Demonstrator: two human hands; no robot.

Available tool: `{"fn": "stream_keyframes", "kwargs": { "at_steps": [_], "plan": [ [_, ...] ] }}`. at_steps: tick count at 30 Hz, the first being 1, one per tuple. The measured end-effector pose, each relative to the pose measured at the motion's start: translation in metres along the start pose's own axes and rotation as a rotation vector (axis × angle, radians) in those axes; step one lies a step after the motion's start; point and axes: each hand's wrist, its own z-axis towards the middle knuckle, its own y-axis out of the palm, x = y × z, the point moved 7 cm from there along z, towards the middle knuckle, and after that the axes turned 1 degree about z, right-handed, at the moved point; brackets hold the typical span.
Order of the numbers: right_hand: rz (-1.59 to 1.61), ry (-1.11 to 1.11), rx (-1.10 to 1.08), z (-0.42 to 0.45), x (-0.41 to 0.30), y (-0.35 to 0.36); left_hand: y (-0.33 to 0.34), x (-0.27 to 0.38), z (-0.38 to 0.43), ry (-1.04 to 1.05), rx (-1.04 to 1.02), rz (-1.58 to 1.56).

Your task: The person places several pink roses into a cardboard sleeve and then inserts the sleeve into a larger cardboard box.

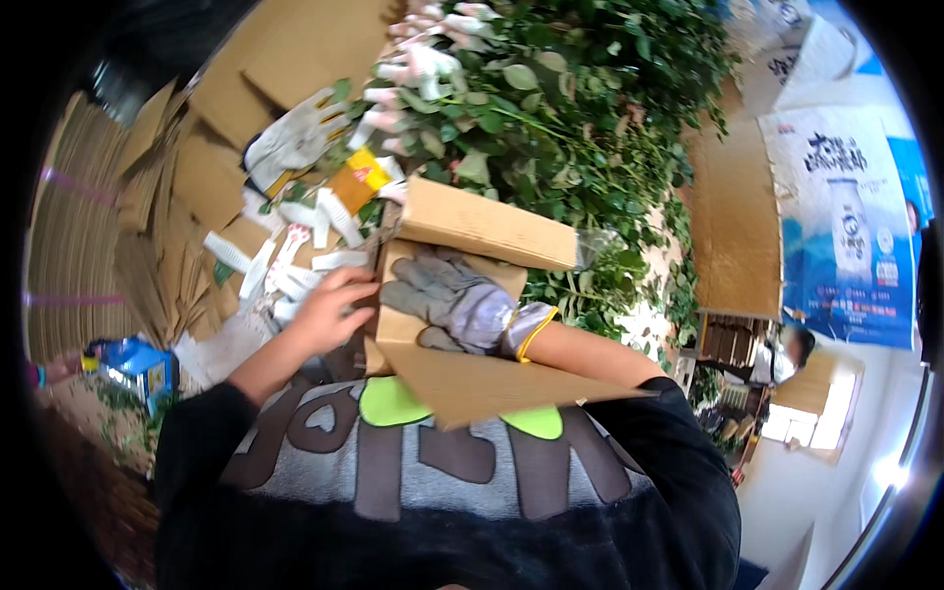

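Note:
My right hand (448,299), in a soiled grey work glove with a yellow cuff edge, lies palm down with fingers stretched across the inside of a cardboard box (509,276). One long box flap (487,228) stands up on the far side. Towards my chest a pointed, blurred cardboard flap (494,383) sticks out. My bare left hand (333,310) hovers at the box's left end, its fingers curved and apart, with nothing seen in it. Whether its fingertips touch the cardboard edge I cannot tell. White mesh sleeves (335,262) lie scattered just beyond it.
Leafy cut stems (575,125) are heaped ahead, several with netted heads (424,70). A white work glove (291,144) and an orange-yellow packet (361,181) lie left of them. Flat cardboard stacks (81,221) and a blue jug (140,369) stand left. Another person (783,354) is far right.

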Motion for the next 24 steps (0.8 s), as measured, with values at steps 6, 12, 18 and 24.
{"fn": "stream_keyframes", "kwargs": {
  "at_steps": [6, 12, 18, 24],
  "plan": [
    [-0.059, 0.005, -0.026, 0.002, 0.002, 0.001, -0.004, 0.038, -0.019, -0.165, -0.42, -0.057],
    [-0.004, 0.033, 0.217, -0.029, -0.023, -0.079, 0.02, 0.007, -0.039, -0.22, -0.056, -0.158],
    [0.003, 0.233, 0.057, -0.059, -0.057, -0.046, 0.008, 0.033, -0.031, -0.016, -0.267, -0.237],
    [-0.026, -0.047, 0.016, 0.025, -0.083, -0.085, 0.003, 0.044, -0.04, -0.061, -0.268, -0.182]
  ]
}}
